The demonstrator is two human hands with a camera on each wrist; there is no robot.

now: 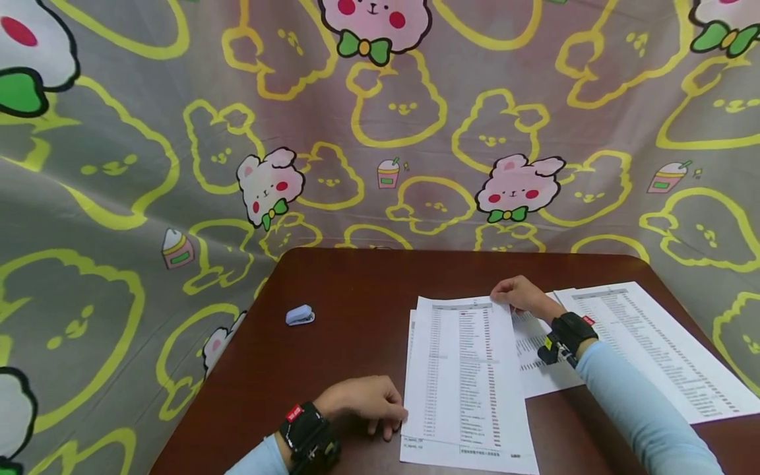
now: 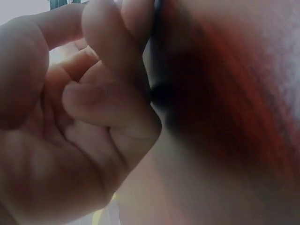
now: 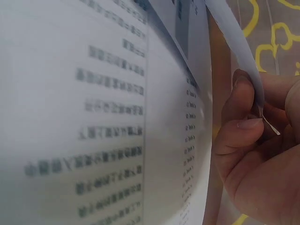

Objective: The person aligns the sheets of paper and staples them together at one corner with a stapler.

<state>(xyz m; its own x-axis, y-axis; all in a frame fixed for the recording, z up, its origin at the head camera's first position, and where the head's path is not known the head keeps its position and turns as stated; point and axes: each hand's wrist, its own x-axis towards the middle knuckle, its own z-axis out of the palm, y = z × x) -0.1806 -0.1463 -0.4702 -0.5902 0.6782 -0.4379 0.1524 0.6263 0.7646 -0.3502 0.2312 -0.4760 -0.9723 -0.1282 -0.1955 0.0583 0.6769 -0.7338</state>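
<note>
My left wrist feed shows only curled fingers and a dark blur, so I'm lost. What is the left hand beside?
Observer: The left hand rests on the table, at the left edge of the paper stack.
Operator: Is it holding anything?
Observer: Nothing visible; its fingers are loosely curled.
Operator: And the other hand?
Observer: The right hand pinches the top sheet's far corner.
Operator: Anything else there?
Observer: A small blue stapler, apart from both hands.
</note>
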